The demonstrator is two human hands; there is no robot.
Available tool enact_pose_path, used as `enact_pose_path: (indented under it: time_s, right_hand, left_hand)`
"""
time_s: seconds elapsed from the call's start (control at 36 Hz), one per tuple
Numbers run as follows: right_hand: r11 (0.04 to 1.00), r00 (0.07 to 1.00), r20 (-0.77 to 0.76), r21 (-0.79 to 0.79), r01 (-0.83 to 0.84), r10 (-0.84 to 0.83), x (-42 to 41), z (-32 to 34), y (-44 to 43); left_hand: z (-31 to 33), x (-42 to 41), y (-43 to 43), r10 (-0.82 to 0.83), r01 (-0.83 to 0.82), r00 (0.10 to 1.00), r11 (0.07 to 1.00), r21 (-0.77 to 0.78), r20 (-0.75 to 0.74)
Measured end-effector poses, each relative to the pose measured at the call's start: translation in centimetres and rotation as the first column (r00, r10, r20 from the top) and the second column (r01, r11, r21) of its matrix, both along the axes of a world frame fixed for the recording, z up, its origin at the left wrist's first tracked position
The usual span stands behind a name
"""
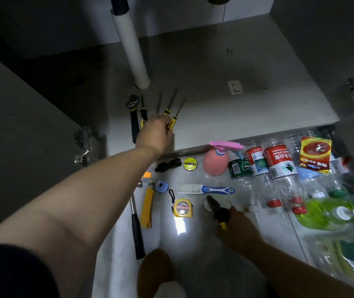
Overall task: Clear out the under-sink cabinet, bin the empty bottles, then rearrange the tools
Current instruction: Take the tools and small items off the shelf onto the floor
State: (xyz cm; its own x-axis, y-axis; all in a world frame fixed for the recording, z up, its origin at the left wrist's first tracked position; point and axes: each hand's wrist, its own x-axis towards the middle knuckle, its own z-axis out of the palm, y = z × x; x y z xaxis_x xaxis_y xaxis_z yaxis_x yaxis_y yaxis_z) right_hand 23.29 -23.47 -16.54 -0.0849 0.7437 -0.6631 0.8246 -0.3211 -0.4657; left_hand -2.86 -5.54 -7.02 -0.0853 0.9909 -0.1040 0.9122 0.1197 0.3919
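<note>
Fingers of our right hand [236, 222] are curling round the black and yellow handles of the pliers [218, 210]. We are holding this tool just above the floor [204, 254] in front of the cabinet, and its dark nose is pointing away from us and a little to the left.

Our left hand [156, 134] is reaching into the cabinet. Its back is covering its fingers, so we cannot tell if they are gripping something or only touching. This hand is lying over the handle ends of the screwdrivers [167, 111], which are resting side by side on the cabinet floor [247, 100] with their shafts pointing to the back. Just left of them the wrench [133, 117] is lying in the same direction, its head near the foot of the white pipe [132, 44].

Between our two arms, more tools are lying on the floor: the hammer [136, 222], the yellow utility knife [147, 203] beside it, and the yellow tape measure [183, 208]. Near the pliers, the brush [206, 189] with a blue handle is lying across. Closer to the cabinet edge, the yellow tape roll [190, 164] and the pink spray bottle [214, 163] are resting. To the right, the clear bottles [279, 166] are lying in a row, their red caps pointing toward us.
</note>
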Motion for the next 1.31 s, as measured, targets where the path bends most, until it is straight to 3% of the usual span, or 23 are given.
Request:
enact_pose_path:
  time_s: [0.17, 0.25, 0.36, 0.44, 0.56, 0.61, 0.69, 0.72, 0.78, 0.83, 0.86, 0.94, 1.0, 1.11, 1.22, 1.31]
  right_hand:
    - [0.998, 0.998, 0.018, 0.031, -0.054, 0.053, -0.6, -1.1, -1.1]
    - [0.989, 0.992, 0.065, 0.088, -0.118, 0.112, -1.3, -1.3, -1.6]
    - [0.977, 0.973, 0.113, 0.045, -0.206, 0.2, -1.8, -1.5, -2.4]
    - [0.979, 0.971, 0.139, 0.034, -0.199, 0.192, -1.9, -1.7, -2.9]
    - [0.982, 0.975, 0.138, 0.053, -0.182, 0.173, -2.3, -1.7, -3.0]
    - [0.979, 0.973, 0.163, 0.089, -0.182, 0.166, -2.6, -1.1, -2.7]
    - [0.959, 0.967, 0.198, 0.203, -0.198, 0.158, -3.1, 0.8, -1.5]
    - [0.955, 0.981, 0.131, 0.242, -0.172, 0.144, -3.4, 1.5, -1.0]
    - [0.976, 0.987, -0.158, 0.22, 0.01, 0.026, -4.2, 3.4, 0.0]
    - [0.975, 0.888, -0.428, 0.058, 0.215, -0.17, -5.5, 5.5, 1.3]
    - [0.958, 0.829, -0.499, -0.009, 0.286, -0.252, -6.2, 6.4, 2.0]
    - [0.906, 0.695, -0.602, -0.125, 0.405, -0.394, -7.6, 8.4, 3.9]
    - [0.898, 0.668, -0.622, -0.14, 0.418, -0.408, -7.9, 9.1, 4.5]
    - [0.919, 0.783, -0.525, 0.007, 0.395, -0.333, -7.3, 8.2, 4.3]
    - [0.937, 0.882, -0.375, 0.085, 0.34, -0.286, -5.4, 6.1, 3.7]
    - [0.984, 0.987, -0.127, 0.136, 0.114, -0.097, -3.0, 4.3, 2.6]
  left_hand:
    - [-1.2, 2.3, 1.9, -0.035, 0.03, 0.961, 0.999, -0.022, -0.273]
    - [-1.9, 2.9, 2.3, -0.029, 0.024, 0.95, 1.0, -0.019, -0.309]
    - [-1.8, 3.3, 2.2, 0.02, -0.016, 0.97, 1.0, 0.017, -0.242]
    - [-1.4, 3.3, 1.7, 0.103, -0.102, 0.989, 0.995, 0.019, -0.107]
    - [-1.2, 2.9, 0.7, 0.296, -0.287, 0.951, 0.952, -0.105, 0.092]
    - [-1.1, 2.6, -0.3, 0.425, -0.388, 0.866, 0.903, -0.183, 0.263]
    - [-0.4, 2.4, -3.2, 0.56, -0.487, 0.664, 0.827, -0.281, 0.496]
    - [-0.1, 2.4, -4.5, 0.575, -0.488, 0.615, 0.815, -0.312, 0.539]
    - [0.4, 2.5, -7.2, 0.584, -0.44, 0.49, 0.806, -0.395, 0.647]
    - [0.7, 2.6, -9.7, 0.583, -0.349, 0.355, 0.808, -0.475, 0.731]
    - [0.8, 2.7, -10.9, 0.578, -0.298, 0.335, 0.814, -0.498, 0.744]
    - [0.7, 3.2, -13.9, 0.547, -0.141, 0.398, 0.83, -0.54, 0.737]
    - [0.7, 3.6, -15.2, 0.507, -0.055, 0.47, 0.834, -0.549, 0.723]
    - [1.0, 3.8, -15.3, 0.452, 0.043, 0.574, 0.816, -0.576, 0.683]
    - [1.6, 3.3, -12.9, 0.244, 0.109, 0.785, 0.85, -0.515, 0.569]
    - [1.3, 2.7, -9.4, 0.175, 0.006, 0.858, 0.937, -0.349, 0.483]
